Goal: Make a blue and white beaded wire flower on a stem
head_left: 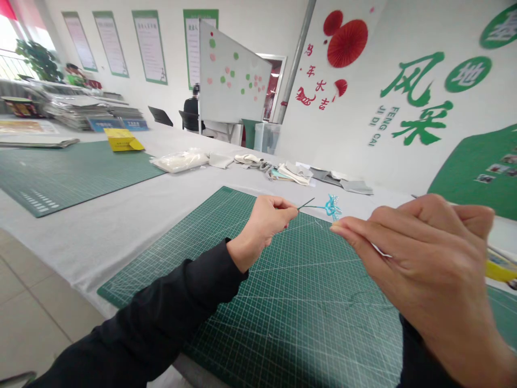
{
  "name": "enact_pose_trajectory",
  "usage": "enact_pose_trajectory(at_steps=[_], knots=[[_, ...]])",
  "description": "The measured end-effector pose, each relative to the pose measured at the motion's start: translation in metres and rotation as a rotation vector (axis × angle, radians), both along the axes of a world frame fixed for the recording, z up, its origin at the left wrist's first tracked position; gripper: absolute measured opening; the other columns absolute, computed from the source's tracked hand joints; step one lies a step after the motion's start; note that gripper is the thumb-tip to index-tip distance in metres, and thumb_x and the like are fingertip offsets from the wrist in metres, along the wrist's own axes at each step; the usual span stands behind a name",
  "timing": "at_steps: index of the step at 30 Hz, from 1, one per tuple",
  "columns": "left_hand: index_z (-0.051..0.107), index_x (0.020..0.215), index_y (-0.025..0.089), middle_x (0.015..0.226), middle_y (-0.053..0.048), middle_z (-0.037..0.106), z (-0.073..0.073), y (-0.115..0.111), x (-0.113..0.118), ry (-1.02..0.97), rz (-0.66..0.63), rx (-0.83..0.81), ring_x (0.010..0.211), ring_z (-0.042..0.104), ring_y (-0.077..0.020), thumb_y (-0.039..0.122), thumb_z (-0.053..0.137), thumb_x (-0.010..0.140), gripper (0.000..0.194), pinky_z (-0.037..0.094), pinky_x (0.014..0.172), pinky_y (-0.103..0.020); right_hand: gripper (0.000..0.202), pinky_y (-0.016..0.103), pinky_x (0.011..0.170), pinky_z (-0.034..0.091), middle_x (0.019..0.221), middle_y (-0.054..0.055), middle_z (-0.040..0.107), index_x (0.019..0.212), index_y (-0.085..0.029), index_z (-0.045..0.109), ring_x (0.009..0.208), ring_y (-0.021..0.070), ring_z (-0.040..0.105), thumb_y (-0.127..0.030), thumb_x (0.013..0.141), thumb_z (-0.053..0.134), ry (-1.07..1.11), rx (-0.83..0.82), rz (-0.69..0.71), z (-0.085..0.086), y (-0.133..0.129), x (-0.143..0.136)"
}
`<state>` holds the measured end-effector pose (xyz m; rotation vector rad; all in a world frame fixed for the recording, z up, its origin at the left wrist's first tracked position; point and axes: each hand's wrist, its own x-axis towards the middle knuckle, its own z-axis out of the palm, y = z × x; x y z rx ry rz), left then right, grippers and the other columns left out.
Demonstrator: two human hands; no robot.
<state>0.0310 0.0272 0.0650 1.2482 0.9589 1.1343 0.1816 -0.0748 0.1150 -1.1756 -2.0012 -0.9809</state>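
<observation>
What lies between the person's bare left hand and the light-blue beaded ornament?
Two thin strands leave the left hand; one reaches the ornament (head view).

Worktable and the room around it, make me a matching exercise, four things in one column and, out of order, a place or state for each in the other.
1. blue flower
2. yellow box
3. whiteboard
4. red fans

A. dotted with green and pink
B. on the wall
C. between left hand and right hand
D. on the left-hand green mat

Pairs: 1-C, 2-D, 3-A, 4-B
</observation>
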Motion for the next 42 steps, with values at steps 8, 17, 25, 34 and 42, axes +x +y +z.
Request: enact_pose_trajectory(at_steps=[8,17,25,34,42], knots=[[0.066,0.064,0.011,0.052,0.002,0.053,-0.015,0.005,0.001,0.239,-0.108,0.124,0.046,0.043,-0.0064,0.011,0.06,0.068,0.007,0.033,0.046,-0.021,0.021,0.039,0.072,0.024,0.056,0.0,0.059,0.072,-0.026,0.07,0.066,0.0198,0.045,-0.029,0.089,0.058,-0.026,0.001,0.017,-0.001,0.005,0.002],[0.071,0.068,0.01,0.054,0.0,0.057,-0.012,0.003,-0.005,0.419,-0.374,0.191,0.049,0.045,-0.008,0.014,0.063,0.066,0.009,0.034,0.048,-0.023,0.017,0.042,0.074,0.027,0.064,0.001,0.066,0.077,-0.028,0.072,0.07,0.0222,0.047,-0.035,0.087,0.061,0.026,0.011,-0.022,-0.005,0.015,0.029],[0.071,0.069,0.012,0.054,0.002,0.055,-0.003,-0.003,-0.009,0.411,-0.625,0.133,0.05,0.045,-0.008,0.017,0.066,0.067,0.008,0.037,0.048,-0.022,0.016,0.04,0.074,0.028,0.061,0.001,0.063,0.079,-0.028,0.074,0.068,0.0205,0.043,-0.036,0.086,0.062,0.127,-0.009,-0.012,-0.01,0.025,0.037],[0.072,0.071,0.012,0.051,0.004,0.053,0.002,-0.008,-0.011,0.324,-0.809,0.08,0.046,0.04,-0.0057,0.019,0.068,0.066,0.009,0.03,0.045,-0.021,0.017,0.037,0.074,0.031,0.053,-0.002,0.053,0.076,-0.027,0.073,0.065,0.0168,0.042,-0.039,0.084,0.064,0.352,-0.079,0.056,-0.031,0.05,0.037],[0.069,0.063,0.013,0.049,0.003,0.055,0.001,-0.007,-0.009,0.102,-0.896,-0.117,0.041,0.04,-0.0039,0.019,0.075,0.062,0.008,0.022,0.04,-0.02,0.021,0.034,0.069,0.032,0.054,-0.003,0.054,0.073,-0.027,0.074,0.065,0.0158,0.044,-0.042,0.083,0.065,0.505,-0.194,0.055,-0.049,0.066,0.03]])
